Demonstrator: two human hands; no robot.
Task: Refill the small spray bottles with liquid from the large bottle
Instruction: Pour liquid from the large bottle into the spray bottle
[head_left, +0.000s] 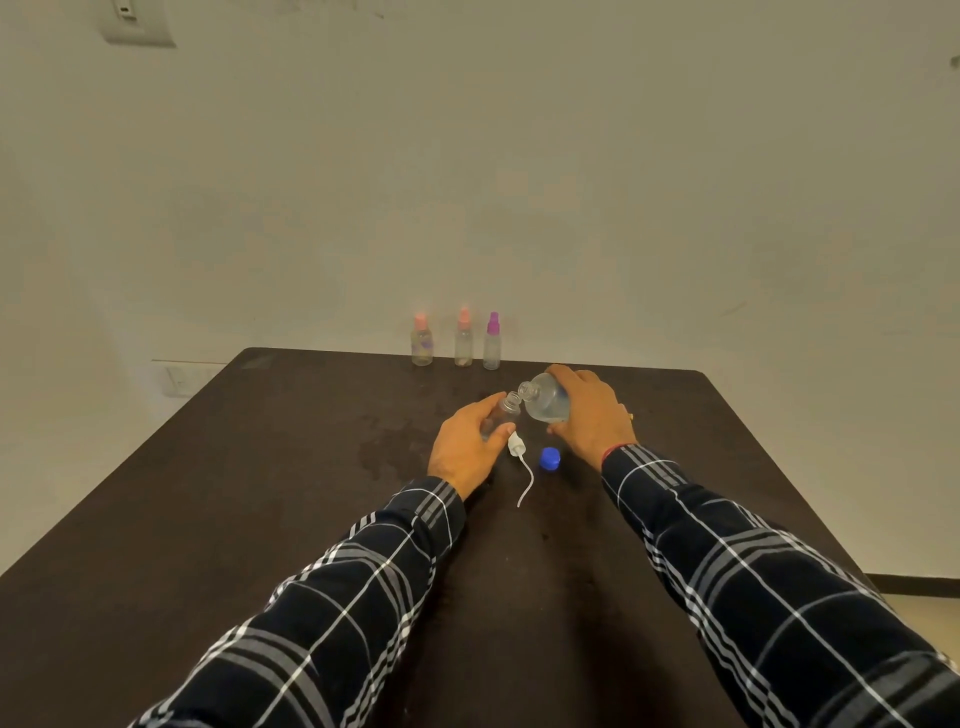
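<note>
My left hand grips a small clear spray bottle with its top off, tilted with the open neck toward the right. My right hand grips the large clear bottle, tipped to the left so its open mouth sits right at the small bottle's neck. The white spray head with its long dip tube lies on the table just below my left hand. A blue cap lies beside it, between my two hands.
Three small spray bottles stand in a row at the table's far edge: two with pink tops and one with a purple top. The dark wooden table shows a damp patch left of centre. A pale wall stands close behind.
</note>
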